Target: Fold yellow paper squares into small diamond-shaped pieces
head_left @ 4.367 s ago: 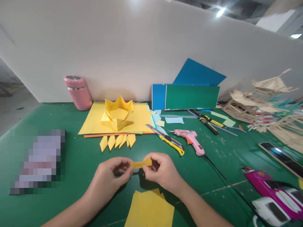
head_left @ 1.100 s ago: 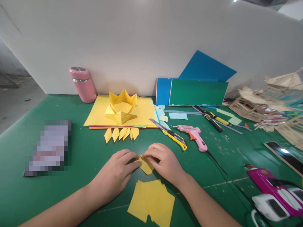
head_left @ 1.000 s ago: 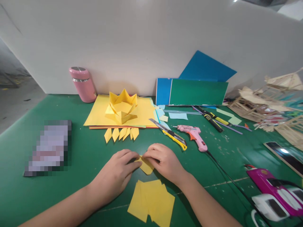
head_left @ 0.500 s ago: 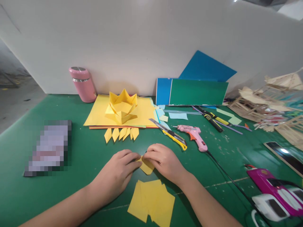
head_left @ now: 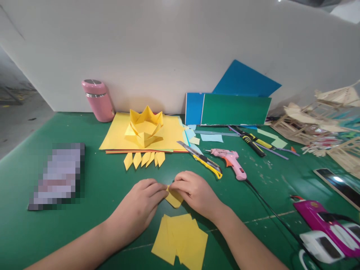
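Both my hands press a small folded yellow paper piece [head_left: 174, 198] down on the green table [head_left: 98, 187]. My left hand [head_left: 139, 208] lies with its fingertips closed on the piece's left edge. My right hand [head_left: 194, 193] is curled over its top right, fingers pinched on it. Just below the hands lies a small stack of yellow paper squares [head_left: 180, 238]. Beyond them sits a row of several folded yellow petals [head_left: 144, 159], and behind that a yellow paper crown shape [head_left: 144, 125] on yellow sheets [head_left: 168, 135].
A yellow utility knife [head_left: 202, 160] and a pink glue gun [head_left: 230, 160] with a black cord lie right of the petals. A pink bottle [head_left: 98, 100] stands at the back left. Blue and green boards [head_left: 233, 107] lean on the wall. Wooden stick models [head_left: 317, 120] crowd the right.
4.4 s ago both hands held the yellow strip up in the air; now it is folded and pressed on the table. Over the last second the hands have hardly moved.
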Available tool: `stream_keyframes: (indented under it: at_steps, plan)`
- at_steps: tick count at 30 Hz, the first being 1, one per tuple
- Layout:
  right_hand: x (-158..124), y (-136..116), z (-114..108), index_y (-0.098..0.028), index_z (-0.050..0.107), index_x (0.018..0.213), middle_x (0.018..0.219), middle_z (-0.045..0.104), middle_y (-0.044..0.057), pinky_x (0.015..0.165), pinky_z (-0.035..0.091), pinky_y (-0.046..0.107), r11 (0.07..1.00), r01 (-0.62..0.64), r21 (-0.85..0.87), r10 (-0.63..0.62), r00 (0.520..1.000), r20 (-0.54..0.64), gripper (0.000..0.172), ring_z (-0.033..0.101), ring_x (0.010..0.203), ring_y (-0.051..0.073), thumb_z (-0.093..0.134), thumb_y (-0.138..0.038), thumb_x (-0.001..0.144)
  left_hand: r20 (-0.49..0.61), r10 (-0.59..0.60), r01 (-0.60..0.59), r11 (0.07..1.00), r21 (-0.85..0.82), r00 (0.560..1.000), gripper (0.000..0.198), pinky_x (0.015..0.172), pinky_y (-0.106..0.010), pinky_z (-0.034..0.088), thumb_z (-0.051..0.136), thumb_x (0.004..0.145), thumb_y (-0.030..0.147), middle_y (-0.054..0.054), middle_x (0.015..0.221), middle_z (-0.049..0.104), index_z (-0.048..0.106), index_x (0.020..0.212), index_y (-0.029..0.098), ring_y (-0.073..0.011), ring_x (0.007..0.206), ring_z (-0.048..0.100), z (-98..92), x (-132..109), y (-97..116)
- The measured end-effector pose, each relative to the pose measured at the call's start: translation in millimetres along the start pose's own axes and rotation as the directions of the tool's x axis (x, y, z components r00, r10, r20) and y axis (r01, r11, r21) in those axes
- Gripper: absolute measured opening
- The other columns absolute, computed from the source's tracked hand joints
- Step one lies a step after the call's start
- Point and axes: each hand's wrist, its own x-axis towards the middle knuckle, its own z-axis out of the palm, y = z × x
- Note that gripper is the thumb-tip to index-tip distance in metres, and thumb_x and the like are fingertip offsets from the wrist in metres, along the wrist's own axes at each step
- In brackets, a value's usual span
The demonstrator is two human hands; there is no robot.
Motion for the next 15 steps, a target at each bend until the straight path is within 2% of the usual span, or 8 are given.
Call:
stream_keyframes:
  at_steps: [8, 15]
  plan:
    - [-0.9, 0.4, -1.0, -0.016, 0.069, 0.087, 0.080, 0.062, 0.007, 0.065, 0.043, 0.030, 1.000, -0.002, 0.013, 0.002, 1.000, -0.001, 0.030, 0.055, 0.076, 0.019, 0.040, -0.009, 0.093, -0.034, 0.014, -0.014, 1.000, -0.009, 0.999, 0.033, 0.081, -0.037, 0.054, 0.043, 0.082, 0.001, -0.006, 0.103, 0.071, 0.065, 0.102, 0.016, -0.0230, 0.089, 0.063, 1.0, -0.6, 0.0]
    - [-0.3, 0.8, -1.4, -0.017, 0.070, 0.087, 0.079, 0.062, 0.006, 0.065, 0.043, 0.030, 1.000, 0.010, 0.029, -0.009, 1.000, -0.013, 0.030, 0.054, 0.075, 0.018, 0.040, -0.011, 0.094, -0.021, 0.010, -0.010, 1.000, -0.008, 1.000, 0.035, 0.081, -0.038, 0.055, 0.040, 0.084, 0.001, -0.007, 0.104, 0.070, 0.066, 0.102, 0.015, -0.0228, 0.089, 0.062, -0.3, -0.3, 2.7]
